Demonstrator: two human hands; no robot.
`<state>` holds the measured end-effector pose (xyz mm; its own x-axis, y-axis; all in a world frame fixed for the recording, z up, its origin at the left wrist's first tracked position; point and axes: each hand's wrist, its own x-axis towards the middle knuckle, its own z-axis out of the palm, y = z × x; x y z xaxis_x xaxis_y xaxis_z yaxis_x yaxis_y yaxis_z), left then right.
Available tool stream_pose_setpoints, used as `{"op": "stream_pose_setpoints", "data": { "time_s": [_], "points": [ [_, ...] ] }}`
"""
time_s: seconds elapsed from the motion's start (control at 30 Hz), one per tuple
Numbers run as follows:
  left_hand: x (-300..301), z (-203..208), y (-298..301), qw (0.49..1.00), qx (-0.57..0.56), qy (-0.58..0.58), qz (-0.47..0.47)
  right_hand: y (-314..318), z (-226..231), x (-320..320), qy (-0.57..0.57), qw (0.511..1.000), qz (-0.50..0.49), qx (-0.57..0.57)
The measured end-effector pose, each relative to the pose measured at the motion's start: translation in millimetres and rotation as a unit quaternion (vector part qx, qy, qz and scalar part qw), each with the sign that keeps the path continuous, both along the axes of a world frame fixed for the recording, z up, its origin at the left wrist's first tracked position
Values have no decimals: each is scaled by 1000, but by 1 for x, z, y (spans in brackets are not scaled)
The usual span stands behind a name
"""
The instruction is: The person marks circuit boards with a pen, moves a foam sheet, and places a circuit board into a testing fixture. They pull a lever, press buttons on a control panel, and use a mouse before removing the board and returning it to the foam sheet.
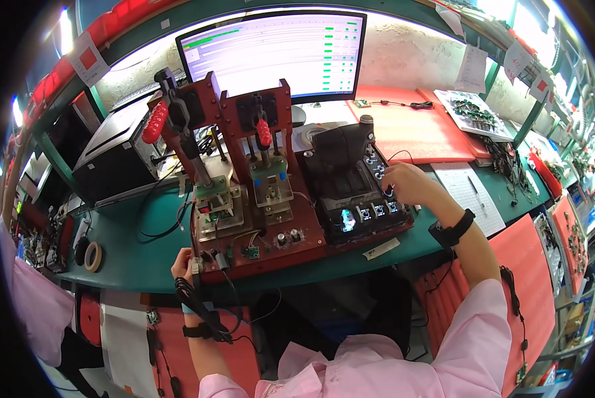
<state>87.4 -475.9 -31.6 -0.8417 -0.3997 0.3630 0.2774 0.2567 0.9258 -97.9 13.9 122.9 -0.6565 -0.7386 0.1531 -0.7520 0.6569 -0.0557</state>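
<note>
My left hand [182,264] is closed at the front left corner of a dark red test fixture [291,249], its fingers around a small cable plug [196,266] that is partly hidden. Dark cables [190,295] hang beside that wrist. At the right edge of a black control box [350,192], the bent fingers of my right hand [407,184] pinch at a small knob, which they mostly cover. The box has several round controls and a small lit display [348,220]. Two toggle clamps with red handles [263,132] stand on the fixture, above green circuit boards [271,176].
Behind the fixture stands a monitor [277,56]; a computer case [115,156] is at left. A tape roll [93,257] lies on the green bench [131,229]. To the right are a written sheet with a pen [470,192] and red mats [403,126]. Another person's sleeve [39,305] shows at far left.
</note>
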Motion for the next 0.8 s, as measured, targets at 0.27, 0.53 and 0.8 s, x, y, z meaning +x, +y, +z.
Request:
{"op": "stream_pose_setpoints", "data": {
  "time_s": [0.27,0.53,0.8],
  "points": [
    [-4,-25,-21,1000,0,17,17,9,-22,-34,5,997,-73,25],
    [-3,-19,-16,1000,-23,7,8,-12,-22,-24,47,959,-254,120],
    [-2,-5,-3,1000,6,5,3,19,-22,-42,14,999,25,-44]
  ]
}}
